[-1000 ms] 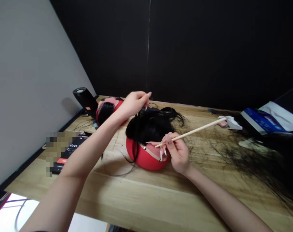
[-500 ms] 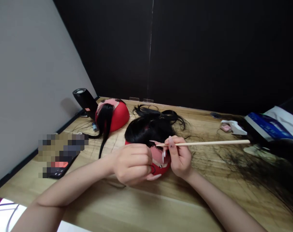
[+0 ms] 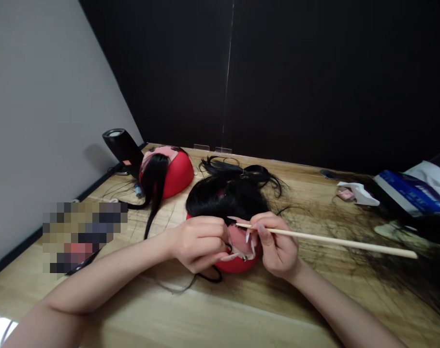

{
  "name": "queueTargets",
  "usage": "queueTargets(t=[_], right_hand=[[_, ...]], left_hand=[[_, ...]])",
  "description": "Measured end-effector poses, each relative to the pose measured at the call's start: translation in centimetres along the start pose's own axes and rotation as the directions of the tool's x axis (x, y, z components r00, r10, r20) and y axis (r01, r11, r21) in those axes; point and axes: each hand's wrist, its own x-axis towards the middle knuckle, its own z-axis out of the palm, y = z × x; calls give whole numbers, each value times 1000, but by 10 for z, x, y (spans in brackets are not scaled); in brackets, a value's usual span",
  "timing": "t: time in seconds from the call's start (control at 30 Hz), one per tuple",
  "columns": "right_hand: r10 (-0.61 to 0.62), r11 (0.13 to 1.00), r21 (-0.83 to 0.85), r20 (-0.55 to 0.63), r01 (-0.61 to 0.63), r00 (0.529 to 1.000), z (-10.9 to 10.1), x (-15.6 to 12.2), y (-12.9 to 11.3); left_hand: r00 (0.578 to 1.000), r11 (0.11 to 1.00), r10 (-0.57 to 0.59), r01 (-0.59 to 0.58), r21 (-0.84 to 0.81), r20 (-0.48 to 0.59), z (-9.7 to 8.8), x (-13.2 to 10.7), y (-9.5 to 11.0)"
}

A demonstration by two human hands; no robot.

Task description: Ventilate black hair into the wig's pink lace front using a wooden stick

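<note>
A red half-dome head form (image 3: 242, 265) lies on the wooden table, with a mass of long black hair (image 3: 227, 198) on it and a pink cap patch (image 3: 239, 240) at its front. My left hand (image 3: 198, 244) is curled at the patch's left side, and a thin black strand (image 3: 228, 247) shows by its fingertips. My right hand (image 3: 277, 245) pinches a thin wooden stick (image 3: 336, 240), whose tip reaches the pink patch. The fingertips partly hide the patch. A second red head form (image 3: 178, 175) with black hair (image 3: 154, 183) lies behind, beyond both hands.
A black cylindrical speaker (image 3: 123, 150) stands at the back left. A pixelated phone-like object (image 3: 84, 237) lies at the left. Loose hair (image 3: 354, 232) covers the table's right side, near white paper (image 3: 358, 193) and a blue-and-white package (image 3: 412, 193).
My left hand has come down from above the hair to the pink patch. The stick has swung from pointing up and right to pointing right. The view has shifted slightly.
</note>
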Motion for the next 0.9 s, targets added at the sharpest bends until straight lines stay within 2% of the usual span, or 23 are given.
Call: queueTargets(t=[0.2, 0.47, 0.9], right_hand=[[-80, 997, -19, -30, 79, 996, 2, 4, 1], [-52, 998, 17, -13, 52, 999, 1, 3, 4], [-79, 996, -56, -36, 77, 996, 1, 6, 2]], left_hand=[[1000, 998, -15, 14, -60, -23, 2, -2, -1], [999, 997, -11, 8, -72, -35, 1, 1, -3], [1000, 997, 9, -11, -71, -29, 1, 1, -3]])
